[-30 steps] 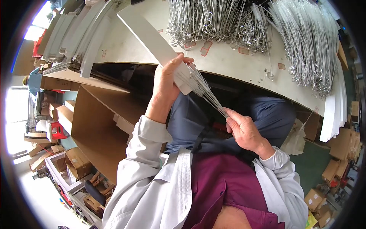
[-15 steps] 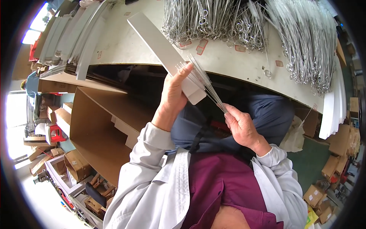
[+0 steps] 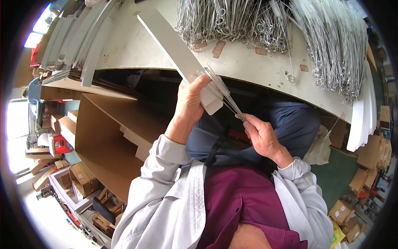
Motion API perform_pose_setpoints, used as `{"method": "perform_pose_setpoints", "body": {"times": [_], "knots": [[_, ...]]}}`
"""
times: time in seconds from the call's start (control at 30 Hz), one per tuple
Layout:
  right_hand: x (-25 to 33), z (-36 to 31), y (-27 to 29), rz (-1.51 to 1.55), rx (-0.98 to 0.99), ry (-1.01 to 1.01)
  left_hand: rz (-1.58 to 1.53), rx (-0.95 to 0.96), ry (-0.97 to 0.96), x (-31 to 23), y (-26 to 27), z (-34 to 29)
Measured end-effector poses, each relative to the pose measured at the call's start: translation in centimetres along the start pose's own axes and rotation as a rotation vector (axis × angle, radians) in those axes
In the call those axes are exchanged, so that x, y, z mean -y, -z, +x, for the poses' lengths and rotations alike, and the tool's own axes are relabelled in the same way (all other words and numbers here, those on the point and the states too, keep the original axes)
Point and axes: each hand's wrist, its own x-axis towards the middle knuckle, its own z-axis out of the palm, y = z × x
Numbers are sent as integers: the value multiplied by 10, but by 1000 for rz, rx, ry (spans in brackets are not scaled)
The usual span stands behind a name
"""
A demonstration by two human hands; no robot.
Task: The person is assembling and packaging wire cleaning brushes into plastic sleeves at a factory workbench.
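My left hand [image 3: 186, 101] is closed around the lower part of a long, narrow white box [image 3: 168, 43], which slants up over the table edge. A small flap stands out at its near end. In my right hand [image 3: 264, 136] several thin wire brushes [image 3: 229, 101] are pinched by their wire stems between thumb and fingers. Their bristled ends lie against the near end of the box, close to my left thumb. Whether the tips are inside the box, I cannot tell.
On the table [image 3: 137, 54] ahead lie a pile of looped wire brushes [image 3: 232, 25] and another brush pile [image 3: 338, 50] at the right. Flat white boxes [image 3: 78, 37] are stacked at the left. A large open carton [image 3: 105, 137] stands beside my left arm.
My left thumb has slid slightly down toward the near end of the box. The brushes in my right hand have shifted very little.
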Motion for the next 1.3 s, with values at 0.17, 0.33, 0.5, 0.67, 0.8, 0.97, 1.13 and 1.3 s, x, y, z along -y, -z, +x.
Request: {"method": "perform_pose_setpoints", "body": {"times": [0.17,0.33,0.5,0.67,0.8,0.97,1.13,1.3], "knots": [[-2,6,-7,-23,-107,75,88,-54,-108,5,-9,-5],[5,9,-8,0,-177,135,-5,27,-16,-12,-12,-9],[0,9,0,100,-110,75,55,20,-145,-21,-1,-12],[0,9,6,85,-70,18,273,13,-185,-43,-8,-24],[-4,10,9,58,-52,-28,429,118,-153,-50,-19,-33],[-7,10,9,22,-71,-19,524,124,-214,-46,-22,-29],[3,10,14,-66,-65,-55,405,-31,-269,-46,-11,-17],[8,14,16,-306,-177,222,754,-254,-431,-28,-6,-14]]}}
